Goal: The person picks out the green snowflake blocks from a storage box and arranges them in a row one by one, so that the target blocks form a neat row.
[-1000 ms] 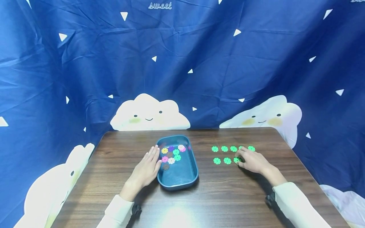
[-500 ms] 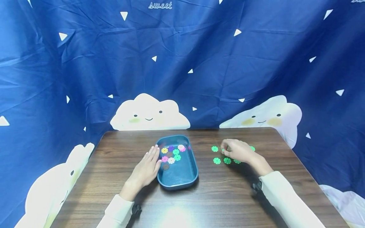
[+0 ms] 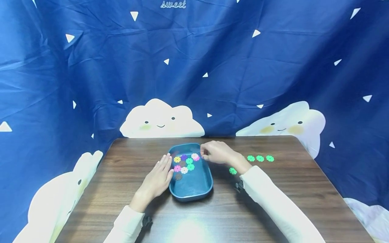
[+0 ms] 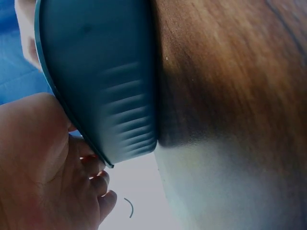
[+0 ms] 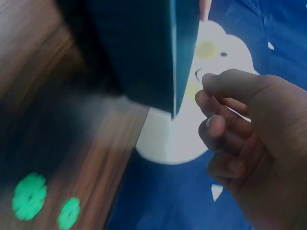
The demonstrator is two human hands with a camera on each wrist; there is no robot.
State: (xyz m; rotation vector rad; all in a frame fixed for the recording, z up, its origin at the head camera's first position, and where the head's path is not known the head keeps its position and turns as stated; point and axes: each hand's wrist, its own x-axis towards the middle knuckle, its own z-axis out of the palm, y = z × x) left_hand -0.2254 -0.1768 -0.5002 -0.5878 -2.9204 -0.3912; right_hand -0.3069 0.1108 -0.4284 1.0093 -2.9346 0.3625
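Observation:
A teal tray (image 3: pixel 205 182) lies on the wooden table (image 3: pixel 258 199) and holds several flower-shaped discs in pink, green, yellow, white, purple and brown (image 3: pixel 184 170). My left hand (image 3: pixel 159 173) rests flat against the tray's left wall, fingers straight; the left wrist view shows my left hand (image 4: pixel 38 167) at the tray (image 4: pixel 96 72) rim. My right hand (image 3: pixel 211 153) hovers at the tray's far right rim, fingers curled, nothing visible in them. In the right wrist view my right hand (image 5: pixel 240 129) is beside the tray (image 5: pixel 139 48) edge. Green discs (image 3: pixel 260 158) lie in rows on the table to the right.
One green disc (image 3: pixel 232 170) shows beside my right sleeve; others of that row are hidden by the arm. Two green discs (image 5: pixel 29 195) appear in the right wrist view. A blue cloth backdrop with cloud figures (image 3: pixel 161 119) hangs behind the table.
My right hand has left the green discs on the right and moved left to the tray's far right rim. The left hand has stayed against the tray.

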